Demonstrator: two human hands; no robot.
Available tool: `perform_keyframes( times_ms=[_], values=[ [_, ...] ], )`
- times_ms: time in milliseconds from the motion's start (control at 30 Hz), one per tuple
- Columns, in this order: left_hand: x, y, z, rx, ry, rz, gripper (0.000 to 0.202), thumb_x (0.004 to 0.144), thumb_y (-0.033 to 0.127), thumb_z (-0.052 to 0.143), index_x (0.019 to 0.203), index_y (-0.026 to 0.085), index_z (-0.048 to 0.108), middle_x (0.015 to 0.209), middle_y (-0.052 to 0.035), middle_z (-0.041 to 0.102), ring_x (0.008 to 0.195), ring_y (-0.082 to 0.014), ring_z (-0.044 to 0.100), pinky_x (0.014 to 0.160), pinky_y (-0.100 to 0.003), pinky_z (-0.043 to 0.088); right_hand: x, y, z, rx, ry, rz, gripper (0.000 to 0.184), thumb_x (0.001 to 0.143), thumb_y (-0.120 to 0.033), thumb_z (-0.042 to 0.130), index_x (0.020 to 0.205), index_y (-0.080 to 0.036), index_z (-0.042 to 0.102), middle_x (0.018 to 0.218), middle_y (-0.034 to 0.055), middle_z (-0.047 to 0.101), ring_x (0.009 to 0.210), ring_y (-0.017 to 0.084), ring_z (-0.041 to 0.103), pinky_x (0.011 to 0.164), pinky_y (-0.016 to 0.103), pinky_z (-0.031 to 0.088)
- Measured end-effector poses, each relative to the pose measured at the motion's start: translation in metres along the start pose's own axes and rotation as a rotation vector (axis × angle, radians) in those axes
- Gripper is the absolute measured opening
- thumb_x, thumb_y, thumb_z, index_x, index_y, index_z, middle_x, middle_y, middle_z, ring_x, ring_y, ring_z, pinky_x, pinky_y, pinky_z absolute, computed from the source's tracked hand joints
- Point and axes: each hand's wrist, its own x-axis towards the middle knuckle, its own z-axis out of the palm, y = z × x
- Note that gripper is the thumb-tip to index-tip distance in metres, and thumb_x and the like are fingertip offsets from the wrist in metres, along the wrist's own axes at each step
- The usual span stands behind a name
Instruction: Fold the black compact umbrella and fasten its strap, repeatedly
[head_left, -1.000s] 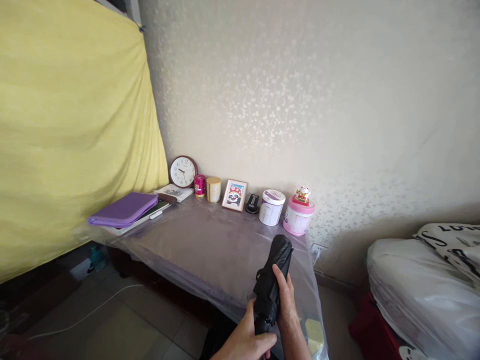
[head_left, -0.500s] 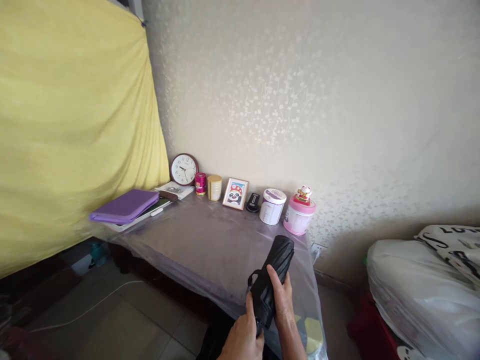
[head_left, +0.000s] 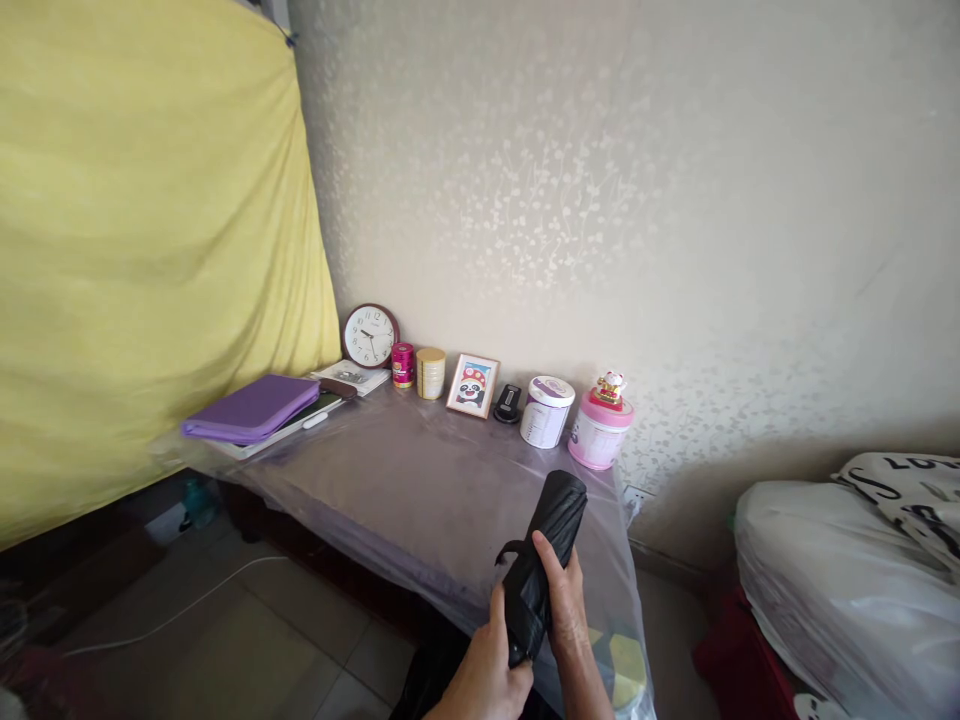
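Note:
A black folded umbrella [head_left: 556, 510] is held at a slant over the near right part of the table, its thicker end pointing up and away from me. My left hand [head_left: 491, 655] grips its lower end, thumb laid along the side. My right hand [head_left: 564, 600] is wrapped round the middle from the right, its fingers partly hidden behind the fabric. A black strap [head_left: 510, 550] sticks out loose on the umbrella's left side.
Along the table's [head_left: 390, 470] back stand a clock [head_left: 371, 335], a pink can [head_left: 403, 366], a beige canister [head_left: 431, 374], a framed panda picture [head_left: 473, 386], a white tub [head_left: 547, 412] and a pink tub [head_left: 600, 433] with a cat figurine [head_left: 609, 389]. A purple folder [head_left: 251, 408] lies left.
Both hands still grip the umbrella in nearly the same place. The umbrella has turned slightly and its strap stands out a bit differently. The view has shifted a little.

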Motion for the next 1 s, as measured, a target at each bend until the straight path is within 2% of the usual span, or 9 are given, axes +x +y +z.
perform_keyframes(
  times_ms=[67, 167, 300, 367, 533, 667, 833, 933, 1000],
  values=[
    [0.0, -0.007, 0.001, 0.246, 0.086, 0.019, 0.081, 0.066, 0.005, 0.047, 0.137, 0.015, 0.009, 0.113, -0.0151, 0.056, 0.102, -0.0252, 0.056, 0.082, -0.035, 0.043, -0.002, 0.002, 0.002, 0.012, 0.013, 0.008, 0.052, 0.061, -0.051, 0.067, 0.099, -0.017, 0.058, 0.074, -0.0012, 0.063, 0.07, 0.019, 0.06, 0.062, 0.027, 0.048],
    [-0.002, -0.009, -0.001, 0.374, 0.105, 0.066, 0.082, 0.067, 0.005, 0.046, 0.138, 0.019, 0.008, 0.124, -0.0147, 0.05, 0.11, -0.0266, 0.052, 0.087, -0.036, 0.042, -0.004, 0.004, 0.004, 0.089, 0.02, 0.068, 0.052, 0.06, -0.051, 0.068, 0.097, -0.017, 0.057, 0.067, -0.0025, 0.061, 0.059, 0.017, 0.058, 0.054, 0.027, 0.048],
    [-0.001, -0.004, -0.006, 0.124, -0.034, 0.066, 0.086, 0.068, 0.011, 0.048, 0.138, 0.026, 0.0, 0.105, -0.0078, 0.061, 0.07, -0.0181, 0.064, 0.063, -0.029, 0.05, -0.002, 0.005, 0.002, 0.172, 0.02, 0.103, 0.047, 0.06, -0.05, 0.068, 0.09, -0.015, 0.058, 0.062, -0.0031, 0.058, 0.057, 0.016, 0.057, 0.053, 0.027, 0.047],
    [0.0, -0.001, -0.007, 0.029, -0.089, 0.01, 0.086, 0.071, 0.013, 0.045, 0.138, 0.03, -0.006, 0.101, -0.0056, 0.061, 0.05, -0.0129, 0.059, 0.05, -0.026, 0.048, -0.002, 0.004, 0.0, 0.198, -0.011, 0.115, 0.046, 0.062, -0.051, 0.066, 0.089, -0.014, 0.058, 0.063, -0.0022, 0.059, 0.058, 0.017, 0.058, 0.055, 0.027, 0.048],
    [-0.002, 0.007, -0.007, 0.338, 0.069, 0.068, 0.086, 0.069, 0.003, 0.045, 0.14, 0.024, 0.002, 0.114, -0.0104, 0.055, 0.096, -0.0214, 0.059, 0.082, -0.031, 0.045, -0.002, 0.002, 0.003, 0.066, 0.023, 0.039, 0.053, 0.061, -0.051, 0.067, 0.101, -0.017, 0.056, 0.078, 0.0001, 0.064, 0.074, 0.02, 0.061, 0.065, 0.028, 0.049],
    [-0.006, 0.012, -0.01, 0.651, 0.089, -0.045, 0.081, 0.071, -0.001, 0.038, 0.14, 0.025, 0.004, 0.114, -0.0139, 0.053, 0.095, -0.0261, 0.059, 0.08, -0.038, 0.045, 0.0, 0.009, 0.006, 0.025, 0.077, 0.013, 0.06, 0.059, -0.05, 0.069, 0.106, -0.017, 0.055, 0.083, 0.0011, 0.065, 0.077, 0.021, 0.061, 0.066, 0.029, 0.049],
    [-0.004, 0.012, -0.02, 0.273, 0.036, 0.099, 0.091, 0.068, 0.016, 0.057, 0.14, 0.025, 0.001, 0.124, -0.0136, 0.047, 0.099, -0.0235, 0.057, 0.082, -0.032, 0.046, 0.007, 0.022, 0.004, 0.115, 0.065, 0.082, 0.061, 0.059, -0.05, 0.068, 0.106, -0.015, 0.056, 0.079, 0.0015, 0.065, 0.073, 0.021, 0.062, 0.064, 0.03, 0.05],
    [0.0, 0.019, -0.026, -0.107, -0.108, -0.036, 0.091, 0.077, 0.039, 0.051, 0.136, 0.028, -0.016, 0.112, -0.0115, 0.055, 0.062, -0.0149, 0.062, 0.052, -0.028, 0.05, 0.008, 0.022, 0.003, 0.101, 0.057, 0.069, 0.059, 0.06, -0.05, 0.067, 0.106, -0.015, 0.056, 0.084, 0.0017, 0.066, 0.079, 0.021, 0.061, 0.068, 0.03, 0.05],
    [0.004, 0.023, -0.027, -0.158, -0.146, -0.078, 0.082, 0.08, 0.046, 0.044, 0.137, 0.027, -0.012, 0.098, -0.0083, 0.06, 0.045, -0.0111, 0.055, 0.039, -0.024, 0.044, 0.008, 0.021, 0.003, 0.083, 0.031, 0.05, 0.059, 0.062, -0.051, 0.066, 0.107, -0.015, 0.056, 0.087, 0.002, 0.066, 0.082, 0.022, 0.061, 0.07, 0.03, 0.049]
  ],
)
